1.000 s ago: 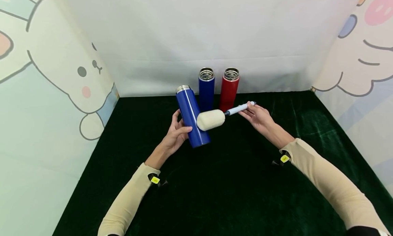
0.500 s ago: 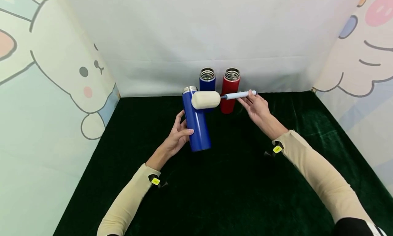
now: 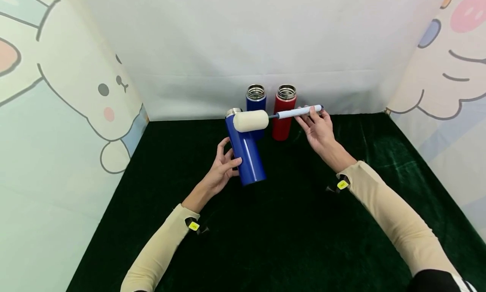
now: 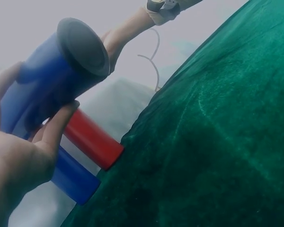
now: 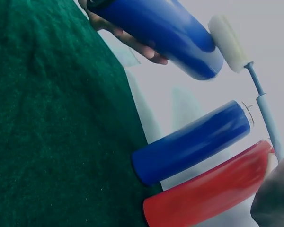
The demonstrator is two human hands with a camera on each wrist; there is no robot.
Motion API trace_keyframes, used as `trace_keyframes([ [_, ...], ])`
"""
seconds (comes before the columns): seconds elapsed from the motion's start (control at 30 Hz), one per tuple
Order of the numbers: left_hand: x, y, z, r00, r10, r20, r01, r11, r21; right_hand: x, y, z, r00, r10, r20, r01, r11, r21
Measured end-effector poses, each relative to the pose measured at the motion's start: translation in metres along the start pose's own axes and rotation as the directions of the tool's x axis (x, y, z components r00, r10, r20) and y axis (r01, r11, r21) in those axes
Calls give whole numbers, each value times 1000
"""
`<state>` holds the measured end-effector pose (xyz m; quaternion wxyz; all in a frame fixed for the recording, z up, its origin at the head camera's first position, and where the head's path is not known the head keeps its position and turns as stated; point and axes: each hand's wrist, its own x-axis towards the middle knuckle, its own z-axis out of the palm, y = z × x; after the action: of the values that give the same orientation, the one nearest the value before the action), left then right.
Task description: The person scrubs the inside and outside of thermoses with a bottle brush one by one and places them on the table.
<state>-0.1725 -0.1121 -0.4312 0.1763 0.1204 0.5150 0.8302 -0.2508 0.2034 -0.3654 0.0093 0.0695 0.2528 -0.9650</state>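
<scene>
My left hand (image 3: 221,170) grips a blue bottle (image 3: 246,157) off the cloth, thumb on the near side. The bottle leans left, its steel neck (image 3: 233,112) uncapped; its dark base faces the left wrist view. In my right hand (image 3: 319,131) is the pale blue handle (image 3: 294,112) of a bottle brush, pinched near its end. The brush's cream sponge head (image 3: 250,121) lies across the bottle's upper side, just below the neck. From the right wrist view, the sponge (image 5: 227,43) appears to touch the bottle's wall. The inside of this bottle is hidden.
A second blue bottle (image 3: 256,98) and a red bottle (image 3: 282,119) stand uncapped at the back, just behind the brush. Dark green cloth (image 3: 265,233) covers the table. A white curtain (image 3: 235,39) hangs behind, with cartoon-printed panels (image 3: 76,114) at the sides.
The sponge has moved from the bottle's lower side up toward its neck, and the brush has turned closer to level. My right hand rose slightly. The held bottle shifted a little right.
</scene>
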Motion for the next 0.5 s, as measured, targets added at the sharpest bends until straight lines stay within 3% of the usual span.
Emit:
trace_keyframes([
  [0.27,2,0,0,999,-5,-44,5,1000,-17,-6,-5,-3,999,9,38,-6,997,-80],
  [0.5,5,-1,1,999,-8,-42,7,1000,-21,-5,-7,-6,997,22,74,-18,999,-50],
])
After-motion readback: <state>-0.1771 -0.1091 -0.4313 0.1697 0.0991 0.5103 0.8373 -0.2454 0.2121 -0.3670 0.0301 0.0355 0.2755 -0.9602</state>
